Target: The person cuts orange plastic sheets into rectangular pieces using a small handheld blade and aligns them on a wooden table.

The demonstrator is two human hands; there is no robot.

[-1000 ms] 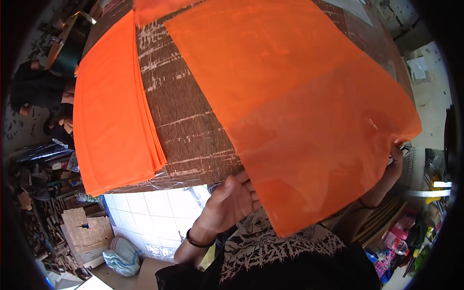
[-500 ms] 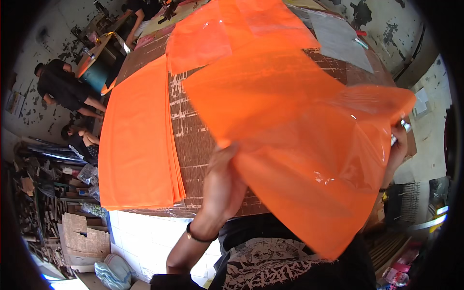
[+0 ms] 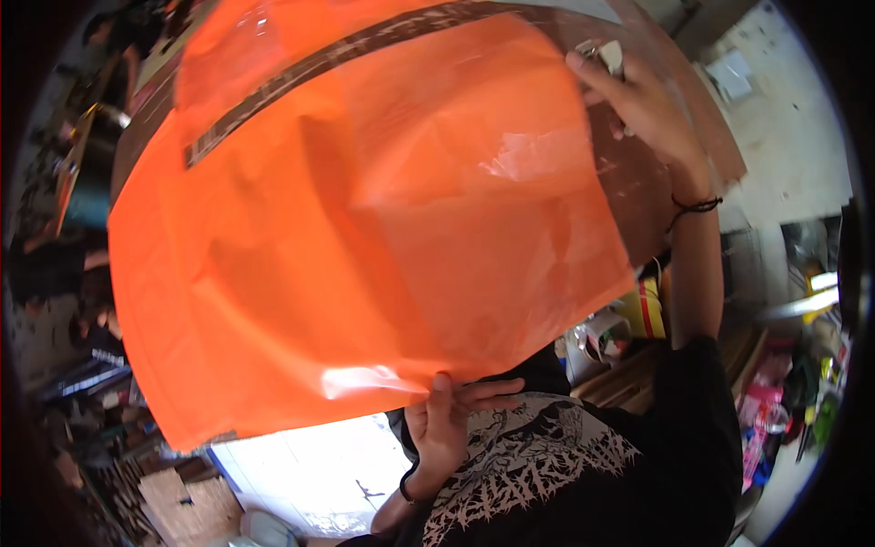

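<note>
A thin orange plastic sheet [image 3: 510, 210] spreads over the table, partly see-through and creased. Its left part lies over the stack of orange sheets [image 3: 155, 301]. At the near edge my left hand [image 3: 437, 433] pinches the sheet, thumb on top, other fingers pointing right. Beyond the sheet's upper right corner, my right hand [image 3: 652, 114] is closed around a small white and metal tool [image 3: 609, 56], whose kind I cannot make out. The right fingertips are close to the sheet's edge; blur hides whether they touch it.
More orange sheets [image 3: 219, 55] lie at the far side of the brown, worn tabletop [image 3: 629, 196]. Cardboard pieces [image 3: 191, 506] are piled on the floor at lower left. People in dark clothes [image 3: 55, 273] are blurred at the left. A yellow container [image 3: 645, 310] stands below the table's right side.
The orange sheet has swung left and down, flattening over the stack. My left hand moved down to its near edge; my right hand moved up and forward, off the sheet's right side.
</note>
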